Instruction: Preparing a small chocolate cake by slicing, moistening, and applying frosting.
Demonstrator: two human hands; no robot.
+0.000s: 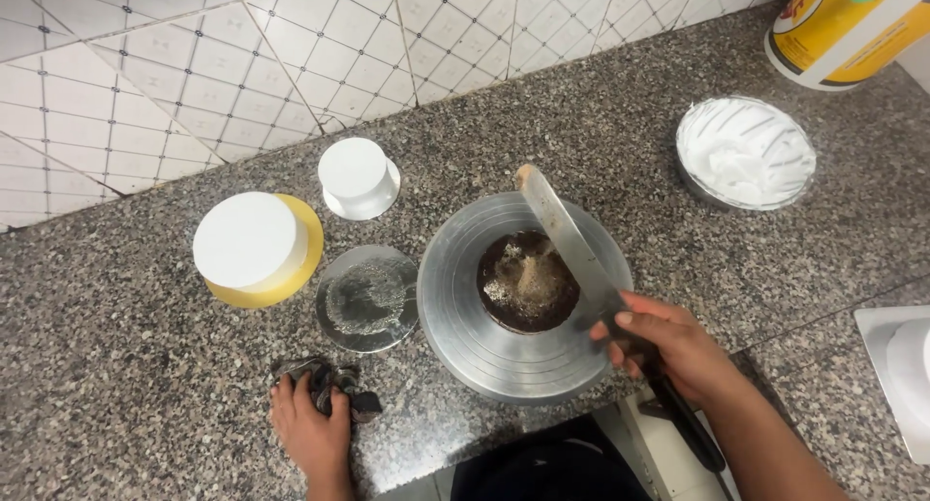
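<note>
Closest to the camera, at the bottom edge, a dark garment shows between the two forearms, and just above it the left hand (310,425) rests on the speckled granite surface (126,365) with its grip closed around a crumpled dark cloth (334,385).

From the head view, the right hand (668,346) has its grip clamped on the handle of a long palette knife (567,239), whose blade slants up and leftward over the metal turntable (465,327). On the turntable's centre sits a small dark cake layer (528,280), moist and crumbly on top. So the cake lies just left of the knife hand, under and beside the blade, and well right of the cloth hand.

To my eye the risks are these: the blade, angled as it is, could dig in and tear the soft crumb, or drag the small layer off centre, since nothing steadies the turntable. Crumbs on the blade could also dirty the bowl of white cream (744,152) at upper right.

Left of the turntable lie a round silver board (366,297), a white cake on a yellow board (254,244) and a smaller white cake (356,174).
</note>
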